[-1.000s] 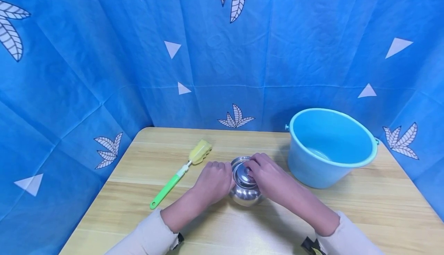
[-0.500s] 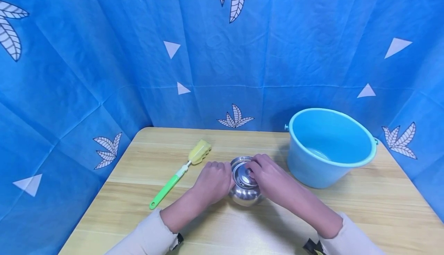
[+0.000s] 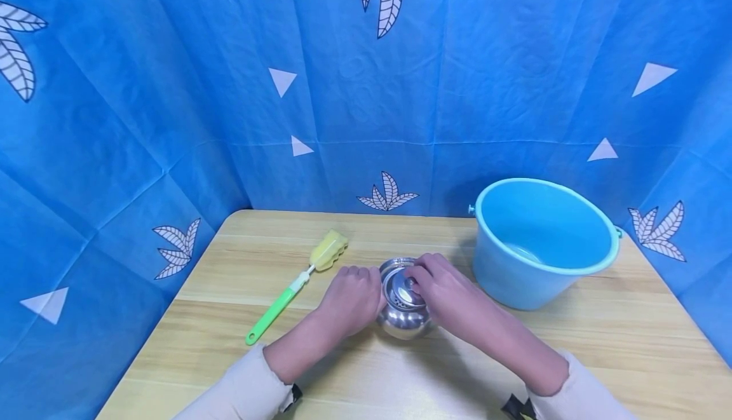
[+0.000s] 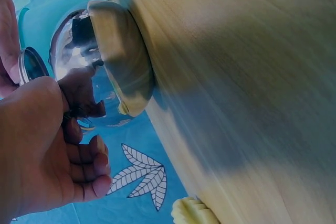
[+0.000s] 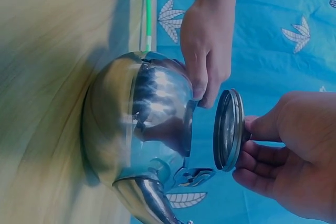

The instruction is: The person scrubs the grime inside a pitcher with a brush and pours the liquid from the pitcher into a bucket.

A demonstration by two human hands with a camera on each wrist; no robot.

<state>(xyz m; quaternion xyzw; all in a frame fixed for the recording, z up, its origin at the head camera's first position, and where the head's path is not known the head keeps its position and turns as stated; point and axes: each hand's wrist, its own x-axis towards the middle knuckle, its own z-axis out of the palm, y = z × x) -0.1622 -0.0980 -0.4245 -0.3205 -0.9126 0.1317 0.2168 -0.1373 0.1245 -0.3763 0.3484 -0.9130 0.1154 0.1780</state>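
Note:
A shiny steel teapot (image 3: pixel 403 323) stands upright on the table. My left hand (image 3: pixel 354 299) grips it at its left upper edge; the exact hold is partly hidden behind the fingers. Above the mouth, my right hand (image 3: pixel 443 290) pinches the round lid (image 5: pixel 229 129) by its knob. A gap shows between lid and pot rim in the right wrist view, where the spout (image 5: pixel 147 200) also appears. Small strainer holes are visible under the lid's edge in the head view.
To the left lies a sponge bottle brush (image 3: pixel 277 309) with a green handle. A light blue bucket (image 3: pixel 515 280) stands at the back right of the wooden table (image 3: pixel 200 331). Blue patterned cloth (image 3: pixel 366 108) hangs behind and at both sides.
The lid has shifted slightly off the pot's mouth, so more strainer holes show. My right forearm has edged a little to the right; my left hand keeps its hold almost unmoved.

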